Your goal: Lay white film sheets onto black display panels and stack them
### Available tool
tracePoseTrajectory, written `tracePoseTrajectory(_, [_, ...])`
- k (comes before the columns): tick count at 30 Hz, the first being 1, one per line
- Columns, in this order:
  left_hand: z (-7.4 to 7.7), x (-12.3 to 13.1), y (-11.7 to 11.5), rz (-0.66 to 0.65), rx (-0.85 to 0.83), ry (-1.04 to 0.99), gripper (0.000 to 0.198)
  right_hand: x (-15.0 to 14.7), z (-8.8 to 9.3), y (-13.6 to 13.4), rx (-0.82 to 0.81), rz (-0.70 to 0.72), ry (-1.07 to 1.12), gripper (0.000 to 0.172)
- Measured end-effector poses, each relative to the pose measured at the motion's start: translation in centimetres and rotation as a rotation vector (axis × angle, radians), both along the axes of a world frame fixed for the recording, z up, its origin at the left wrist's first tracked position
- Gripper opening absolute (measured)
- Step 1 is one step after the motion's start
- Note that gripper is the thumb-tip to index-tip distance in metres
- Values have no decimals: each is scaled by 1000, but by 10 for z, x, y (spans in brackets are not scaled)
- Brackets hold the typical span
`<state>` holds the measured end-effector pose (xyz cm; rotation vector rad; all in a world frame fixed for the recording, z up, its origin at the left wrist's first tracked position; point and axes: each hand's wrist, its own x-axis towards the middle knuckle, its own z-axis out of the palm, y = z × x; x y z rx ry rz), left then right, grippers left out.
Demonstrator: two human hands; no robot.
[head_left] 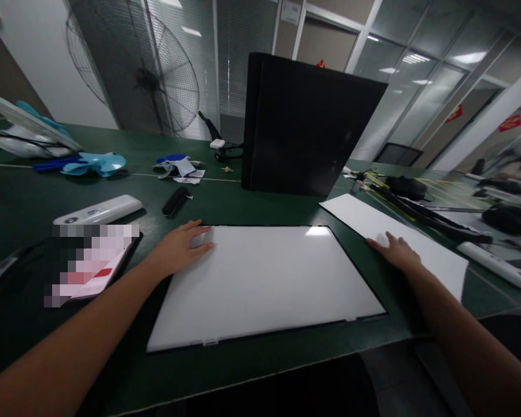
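A white glossy flat panel [264, 284] with a thin dark border lies flat before me, small clips along its near edge. My left hand [182, 249] rests at its far left corner, fingers spread over the edge and surface. To the right, a white sheet [429, 249] lies slanted on the table. My right hand [395, 252] is over the sheet's left edge, with the thumb and fingers apart. A small pale spot shows by its fingertips; I cannot tell what it is.
A tall black box-like object [308, 124] stands behind the panel on the green table [226, 202]. At left are a phone [99, 266], a white device [99, 211] and a small black object [176, 201]. Cables [425, 214] and a white bar [495, 263] lie at right.
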<state>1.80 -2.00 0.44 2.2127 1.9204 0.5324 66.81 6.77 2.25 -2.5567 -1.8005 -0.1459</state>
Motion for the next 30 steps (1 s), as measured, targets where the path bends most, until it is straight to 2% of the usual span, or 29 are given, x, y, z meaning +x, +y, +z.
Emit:
tracePoseTrajectory(3, [0,-1,1,0,-9,-4,70,-11,1,-9,-32,30,-15,85])
tracePoseTrajectory(7, [1,-1,0,-5,16,-23,66,-38,14,-26,-22,85,-85,66])
tracePoseTrajectory(10, [-2,-2,-1,-21,42,-42,67,-61,26,-47,-4,149,-156,54])
tracePoseTrajectory(12, [-5,-3,-1,-33,61,-44,69,-80,30,-68,3,250,-197,45])
tracePoseTrajectory(14, [-8,-4,1,-41,73,-44,74,-106,27,-95,56,454,-237,39])
tracePoseTrajectory(18, [-5,-5,1,26,53,-162,81,-173,10,-157,296,1082,-211,42])
tracePoseTrajectory(19, [-3,-6,1,57,44,-210,81,-191,6,-170,319,1198,-189,41])
tracePoseTrajectory(21, [2,-6,-1,105,26,-278,82,-222,3,-189,319,1319,-131,37])
tracePoseTrajectory(25, [4,-9,-2,90,8,-211,74,-251,7,-203,305,1337,-16,31])
tracePoseTrajectory(30, [-8,-13,5,36,86,-109,75,-247,13,-206,241,1364,105,29])
